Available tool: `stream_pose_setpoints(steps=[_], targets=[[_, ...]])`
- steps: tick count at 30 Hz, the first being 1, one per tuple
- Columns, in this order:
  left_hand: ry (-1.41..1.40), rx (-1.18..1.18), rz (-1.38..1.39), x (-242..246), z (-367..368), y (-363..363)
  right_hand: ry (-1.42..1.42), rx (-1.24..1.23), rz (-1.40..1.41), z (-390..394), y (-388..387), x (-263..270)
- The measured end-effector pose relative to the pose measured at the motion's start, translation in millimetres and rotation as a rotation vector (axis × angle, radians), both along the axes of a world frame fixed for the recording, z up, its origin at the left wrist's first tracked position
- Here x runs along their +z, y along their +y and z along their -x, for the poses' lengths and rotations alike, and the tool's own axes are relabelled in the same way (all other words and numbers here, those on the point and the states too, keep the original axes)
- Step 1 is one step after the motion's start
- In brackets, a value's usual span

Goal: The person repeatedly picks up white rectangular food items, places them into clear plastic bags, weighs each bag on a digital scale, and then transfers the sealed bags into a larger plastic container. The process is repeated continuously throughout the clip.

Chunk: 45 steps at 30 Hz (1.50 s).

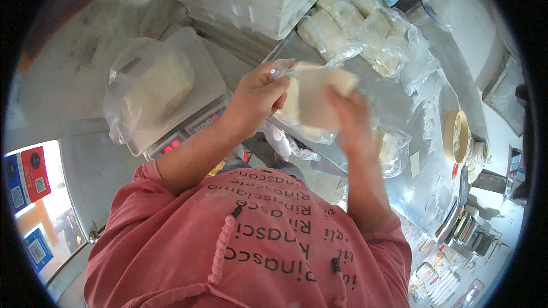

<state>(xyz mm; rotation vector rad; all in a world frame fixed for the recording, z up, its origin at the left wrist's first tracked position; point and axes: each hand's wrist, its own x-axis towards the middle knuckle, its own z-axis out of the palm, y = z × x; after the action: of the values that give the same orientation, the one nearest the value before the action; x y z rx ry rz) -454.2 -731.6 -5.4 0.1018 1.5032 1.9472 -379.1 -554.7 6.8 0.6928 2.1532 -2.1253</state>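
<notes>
My left hand [263, 87] pinches the gathered edge of a clear plastic bag [283, 65]. In my right hand [353, 113], blurred by motion, is a pale, flat stack of what look like dough sheets [319, 94]. The stack is at the bag, but the blur hides how far inside it lies. To the left, a clear bag of pale dough sheets [160, 81] rests on the tray of a digital scale [205, 62] with a lit red display. Another bagged pale stack [388, 149] lies on the metal table beside my right forearm.
Several bagged pale stacks [351, 30] cover the far part of the metal table [406, 199]. White stacked crates [239, 0] stand beyond my hands. At the right are a round wooden-rimmed sieve or hoop [454, 137] and a machine with metal rollers [471, 235].
</notes>
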Motion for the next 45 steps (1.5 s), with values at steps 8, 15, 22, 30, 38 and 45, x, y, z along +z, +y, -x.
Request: stream_pose_setpoints(steps=[8, 15, 22, 30, 38, 45], targets=[[0.062, -0.066, 0.166, -6, -4, -13, -0.509, -0.232, -0.385, -15, 22, -80], [0.152, -0.016, 0.078, -5, -20, -1, -0.333, -0.003, -0.331, -18, 17, -58], [0.456, 0.211, 0.177, -20, -24, 1, -0.345, -0.345, 0.027, -16, 33, -124], [1.248, -0.486, 0.417, -32, -52, 36, -0.146, -0.231, 0.045, -27, 32, -156], [0.649, -0.227, 0.774, -121, -19, 23, -0.437, -0.266, -0.215, -22, 44, -196], [0.748, -0.798, 1.205, -170, -15, 17, -0.522, 0.541, -1.109, -29, 40, -91]])
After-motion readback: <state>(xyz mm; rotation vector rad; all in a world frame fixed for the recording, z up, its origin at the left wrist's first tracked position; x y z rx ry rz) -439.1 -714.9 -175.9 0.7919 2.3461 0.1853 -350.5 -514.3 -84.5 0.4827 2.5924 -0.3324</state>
